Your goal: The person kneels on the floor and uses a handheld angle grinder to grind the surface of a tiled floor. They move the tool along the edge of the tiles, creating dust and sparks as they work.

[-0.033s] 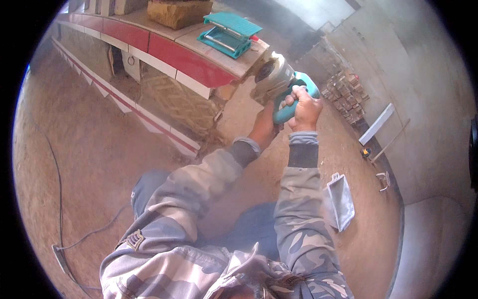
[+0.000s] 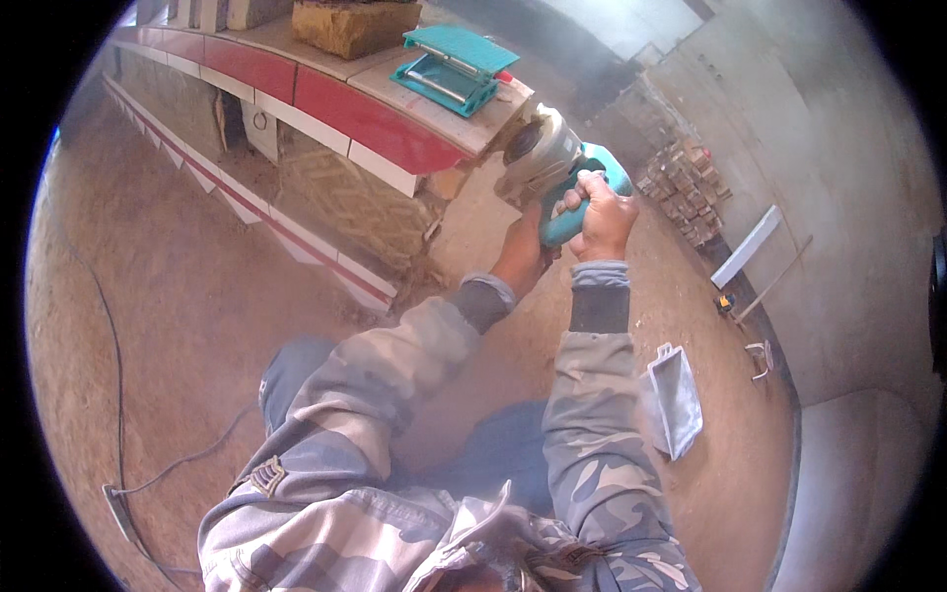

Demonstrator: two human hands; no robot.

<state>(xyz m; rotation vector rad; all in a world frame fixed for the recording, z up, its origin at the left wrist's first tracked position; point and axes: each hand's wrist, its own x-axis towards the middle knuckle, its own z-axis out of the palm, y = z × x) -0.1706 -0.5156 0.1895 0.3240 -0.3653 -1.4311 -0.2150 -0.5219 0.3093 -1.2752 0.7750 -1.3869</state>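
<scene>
I hold a teal power cutter (image 2: 563,221) with a pale metal guard (image 2: 545,150) up against the broken end of a tiled ledge (image 2: 404,138). My right hand (image 2: 604,219) is closed round its looped rear handle. Lower and to the left, my left hand (image 2: 523,249) grips the tool from beneath, its fingers mostly hidden by the body. The cutting edge cannot be made out. On top of the ledge, close to the guard, lies a teal frame with metal rods (image 2: 454,71). Hazy dust hangs around my arms.
A rough yellowish block (image 2: 355,28) sits on the ledge. Stacked small blocks (image 2: 685,187), a white strip (image 2: 747,245) and a thin stick (image 2: 774,279) lie to the right. A grey-white tray (image 2: 675,403) is beside my right forearm. A dark cable (image 2: 116,375) runs along the left floor.
</scene>
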